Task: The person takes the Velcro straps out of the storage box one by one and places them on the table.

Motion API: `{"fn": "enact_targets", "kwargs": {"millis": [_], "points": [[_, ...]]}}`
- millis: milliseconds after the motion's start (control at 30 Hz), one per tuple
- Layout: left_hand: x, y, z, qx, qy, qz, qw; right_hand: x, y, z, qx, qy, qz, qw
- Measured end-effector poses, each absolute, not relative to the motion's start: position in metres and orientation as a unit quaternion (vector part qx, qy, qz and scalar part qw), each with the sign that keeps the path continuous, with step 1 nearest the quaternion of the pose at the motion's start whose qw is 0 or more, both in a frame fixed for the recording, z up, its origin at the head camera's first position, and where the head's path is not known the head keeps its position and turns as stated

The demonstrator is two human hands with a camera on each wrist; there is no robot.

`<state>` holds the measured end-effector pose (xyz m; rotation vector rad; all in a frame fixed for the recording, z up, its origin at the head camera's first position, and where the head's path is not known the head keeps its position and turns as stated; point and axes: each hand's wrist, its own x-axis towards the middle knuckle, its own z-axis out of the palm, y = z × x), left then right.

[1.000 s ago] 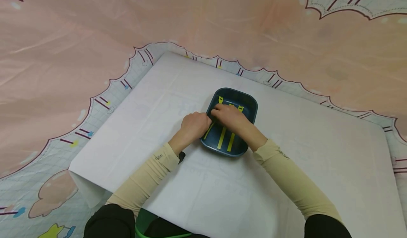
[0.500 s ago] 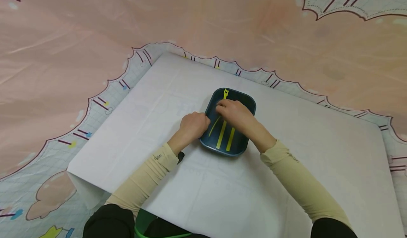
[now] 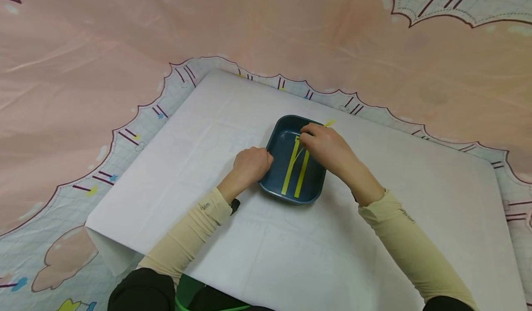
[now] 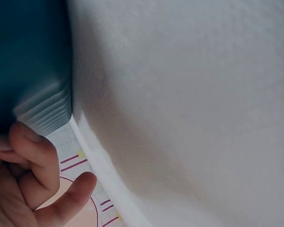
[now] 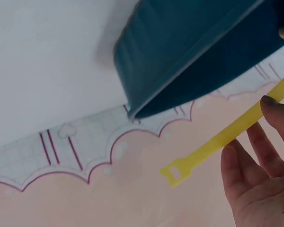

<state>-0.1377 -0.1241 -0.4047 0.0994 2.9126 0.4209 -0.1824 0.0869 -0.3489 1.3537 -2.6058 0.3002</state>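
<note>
A dark blue rectangular tray (image 3: 272, 172) with rounded corners stands on the white surface. My left hand (image 3: 251, 165) grips its left rim; in the left wrist view, curled fingers (image 4: 38, 156) sit right at the tray's ribbed wall. Over the tray's far right corner, my right hand (image 3: 328, 147) pinches a yellow hook-and-loop cable tie (image 5: 217, 142) between thumb and fingers. The tie's slotted head points away from the hand, and its thin tail hangs over the tray. Two more yellow ties, one (image 3: 289, 167) left and one (image 3: 302, 174) right, lie side by side inside.
A white sheet (image 3: 187, 163) covers the table under the tray, and its far edge runs behind the tray. Beyond it spreads a peach cloth (image 3: 166, 24) with scalloped, striped borders. Part of a green seat (image 3: 191, 290) shows at the near edge.
My right hand has lifted one yellow cable tie off the tray's left side and carried it right, towards the far right rim. The left hand stays at the left rim.
</note>
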Motion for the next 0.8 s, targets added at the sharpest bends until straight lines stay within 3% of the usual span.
{"fn": "enact_targets", "kwargs": {"millis": [800], "points": [[-0.138,-0.123,-0.404,0.031,0.984,0.137,0.109,-0.169,0.137,-0.336,0.344,-0.925,0.129,0.097]]}}
